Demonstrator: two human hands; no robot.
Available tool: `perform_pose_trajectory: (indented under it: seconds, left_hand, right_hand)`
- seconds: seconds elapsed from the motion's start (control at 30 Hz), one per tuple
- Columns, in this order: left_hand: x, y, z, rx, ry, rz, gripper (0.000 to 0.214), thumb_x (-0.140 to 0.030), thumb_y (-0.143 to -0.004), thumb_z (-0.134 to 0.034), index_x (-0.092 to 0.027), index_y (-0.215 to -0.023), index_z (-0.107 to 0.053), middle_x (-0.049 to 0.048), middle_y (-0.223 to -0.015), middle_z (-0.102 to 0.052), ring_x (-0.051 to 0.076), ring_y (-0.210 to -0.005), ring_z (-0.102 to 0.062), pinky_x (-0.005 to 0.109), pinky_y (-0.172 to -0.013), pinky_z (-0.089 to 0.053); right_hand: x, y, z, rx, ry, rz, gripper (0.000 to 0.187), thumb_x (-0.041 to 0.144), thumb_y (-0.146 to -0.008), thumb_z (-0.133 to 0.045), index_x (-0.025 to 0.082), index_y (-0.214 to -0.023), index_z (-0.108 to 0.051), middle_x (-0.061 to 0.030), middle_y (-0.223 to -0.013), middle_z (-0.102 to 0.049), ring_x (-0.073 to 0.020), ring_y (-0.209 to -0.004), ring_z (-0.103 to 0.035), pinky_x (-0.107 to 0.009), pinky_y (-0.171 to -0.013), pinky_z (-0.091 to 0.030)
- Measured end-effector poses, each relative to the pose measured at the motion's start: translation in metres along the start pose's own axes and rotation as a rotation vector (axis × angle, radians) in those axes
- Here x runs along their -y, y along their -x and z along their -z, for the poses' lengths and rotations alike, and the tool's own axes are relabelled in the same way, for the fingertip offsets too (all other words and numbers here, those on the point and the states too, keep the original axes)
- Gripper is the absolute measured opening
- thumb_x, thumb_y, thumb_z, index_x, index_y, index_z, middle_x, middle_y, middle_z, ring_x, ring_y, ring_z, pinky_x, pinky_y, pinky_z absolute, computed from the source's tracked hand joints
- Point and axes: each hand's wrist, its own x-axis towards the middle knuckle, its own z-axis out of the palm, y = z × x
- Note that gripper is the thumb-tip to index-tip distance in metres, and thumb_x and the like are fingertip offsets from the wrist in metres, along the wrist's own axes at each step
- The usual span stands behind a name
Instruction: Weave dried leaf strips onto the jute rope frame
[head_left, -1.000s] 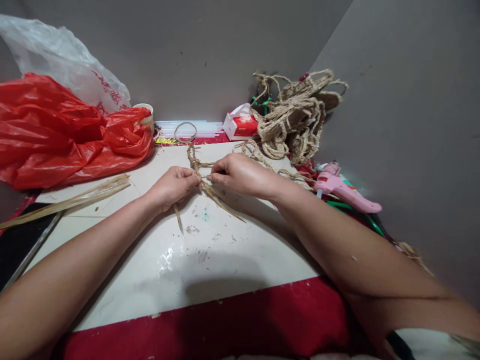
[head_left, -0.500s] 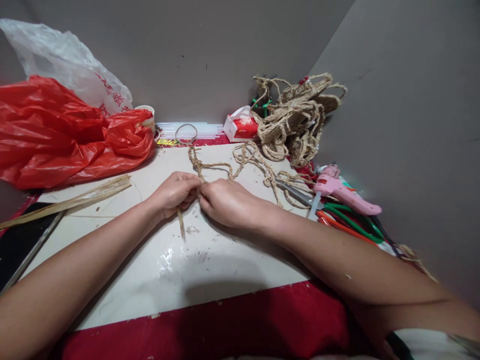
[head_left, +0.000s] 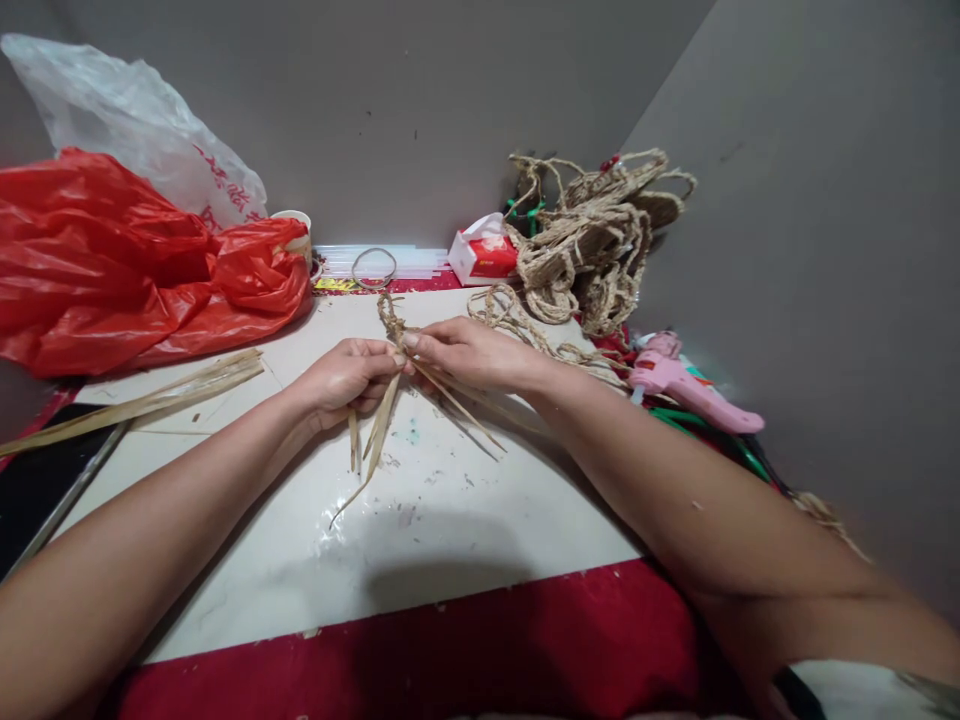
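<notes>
My left hand (head_left: pixel 346 378) and my right hand (head_left: pixel 466 353) meet at the middle of a white board (head_left: pixel 450 520). Both pinch the near end of a braided straw rope (head_left: pixel 391 315) that runs away from me toward the back. Loose straw strands (head_left: pixel 379 430) fan out below my left hand, and more strands (head_left: pixel 465 408) trail out under my right hand. The fingers of both hands are closed on the straw.
A red plastic bag (head_left: pixel 127 270) and a white one (head_left: pixel 135 130) lie at the left. Long straw strips (head_left: pixel 135 402) rest by the board's left edge. A heap of braided rope (head_left: pixel 592 245), a tissue pack (head_left: pixel 484 255), a pink glue gun (head_left: pixel 686 385) and a metal ring (head_left: pixel 373 267) sit at the back and right.
My right hand has moved back up and away from me, level with the left. Straw strands that it covered now fan out below both hands.
</notes>
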Motion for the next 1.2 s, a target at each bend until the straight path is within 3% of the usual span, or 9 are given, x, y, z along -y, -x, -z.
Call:
perform_pose_trajectory:
  seconds: [0.1, 0.3, 0.43, 0.57, 0.67, 0.77, 1.0, 1.13, 1.2]
  left_hand:
    - [0.000, -0.001, 0.000, -0.002, -0.024, -0.004, 0.013, -0.019, -0.076, -0.061, -0.014, -0.066, -0.055, -0.0092, -0.043, -0.026, 0.002, -0.036, -0.015, 0.017, -0.036, -0.012]
    - [-0.004, 0.001, 0.000, -0.005, -0.133, -0.005, 0.013, -0.019, -0.077, -0.058, -0.013, -0.065, -0.057, -0.0089, -0.040, -0.027, 0.003, -0.035, -0.018, 0.018, -0.036, -0.012]
    - [-0.007, 0.005, 0.000, -0.063, -0.280, -0.064, 0.010, -0.015, -0.075, -0.058, -0.013, -0.066, -0.057, -0.0066, -0.043, -0.035, 0.002, -0.036, -0.024, 0.017, -0.037, -0.014]
    - [-0.014, 0.010, -0.001, -0.006, -0.310, -0.017, 0.011, -0.012, -0.076, -0.051, -0.013, -0.067, -0.057, -0.0067, -0.044, -0.034, 0.003, -0.034, -0.026, 0.017, -0.035, -0.020]
    - [-0.016, 0.014, -0.006, 0.005, -0.275, 0.009, 0.011, -0.013, -0.077, -0.046, -0.015, -0.069, -0.054, -0.0027, -0.048, -0.047, 0.006, -0.032, -0.035, 0.019, -0.035, -0.031]
    - [-0.012, 0.018, -0.016, -0.022, -0.322, -0.016, 0.009, -0.015, -0.080, -0.045, -0.015, -0.078, -0.053, 0.0032, -0.058, -0.061, 0.009, -0.033, -0.045, 0.023, -0.038, -0.040]
    - [0.005, 0.022, -0.036, -0.192, -0.482, -0.089, 0.012, -0.013, -0.083, -0.043, -0.015, -0.091, -0.052, 0.0044, -0.068, -0.065, 0.009, -0.038, -0.052, 0.020, -0.039, -0.041]
    - [-0.005, 0.021, -0.025, -0.130, -0.497, -0.008, 0.010, -0.021, -0.081, -0.053, -0.014, -0.087, -0.057, 0.0023, -0.057, -0.062, 0.009, -0.037, -0.051, 0.019, -0.039, -0.038]
    - [-0.012, 0.017, -0.014, -0.201, -0.502, -0.002, 0.013, -0.025, -0.078, -0.058, -0.013, -0.078, -0.059, 0.0019, -0.052, -0.059, 0.009, -0.038, -0.050, 0.019, -0.041, -0.037]
  right_hand:
    - [-0.006, -0.003, -0.008, 0.173, -0.232, -0.115, 0.035, 0.043, -0.089, -0.050, 0.016, -0.066, -0.053, 0.0030, -0.047, -0.045, -0.0055, -0.036, -0.032, -0.020, -0.036, -0.024]
    - [-0.012, -0.009, -0.007, 0.320, -0.435, -0.235, 0.035, 0.040, -0.086, -0.056, 0.015, -0.062, -0.050, 0.0090, -0.037, -0.029, -0.0030, -0.030, -0.019, -0.017, -0.030, -0.013]
    - [-0.010, -0.009, -0.010, 0.274, -0.561, -0.283, 0.035, 0.026, -0.087, -0.052, 0.016, -0.055, -0.042, 0.0088, -0.035, -0.028, -0.0024, -0.029, -0.017, -0.016, -0.031, -0.011]
    - [-0.003, -0.004, -0.019, 0.162, -0.645, -0.291, 0.032, 0.016, -0.087, -0.047, 0.015, -0.055, -0.047, 0.0083, -0.034, -0.028, -0.0027, -0.028, -0.017, -0.017, -0.030, -0.010]
    - [0.002, -0.001, -0.026, 0.070, -0.704, -0.307, 0.031, 0.013, -0.087, -0.045, 0.013, -0.056, -0.050, 0.0081, -0.034, -0.029, -0.0027, -0.027, -0.019, -0.017, -0.030, -0.012]
    - [0.004, 0.001, -0.032, 0.019, -0.779, -0.322, 0.036, 0.013, -0.086, -0.047, 0.016, -0.050, -0.040, 0.0076, -0.034, -0.029, -0.0021, -0.027, -0.019, -0.017, -0.030, -0.014]
    - [0.007, 0.004, -0.037, 0.034, -0.804, -0.351, 0.031, 0.007, -0.077, -0.049, 0.016, -0.050, -0.038, 0.0061, -0.033, -0.032, -0.0026, -0.027, -0.025, -0.015, -0.028, -0.013]
    - [0.005, 0.002, -0.032, 0.068, -0.852, -0.350, 0.025, 0.006, -0.073, -0.052, 0.015, -0.054, -0.040, 0.0086, -0.035, -0.029, -0.0011, -0.029, -0.019, -0.014, -0.030, -0.013]
    - [0.003, 0.001, -0.027, 0.112, -0.904, -0.348, 0.023, 0.006, -0.075, -0.052, 0.015, -0.057, -0.041, 0.0103, -0.037, -0.026, -0.0008, -0.031, -0.014, -0.013, -0.031, -0.012]
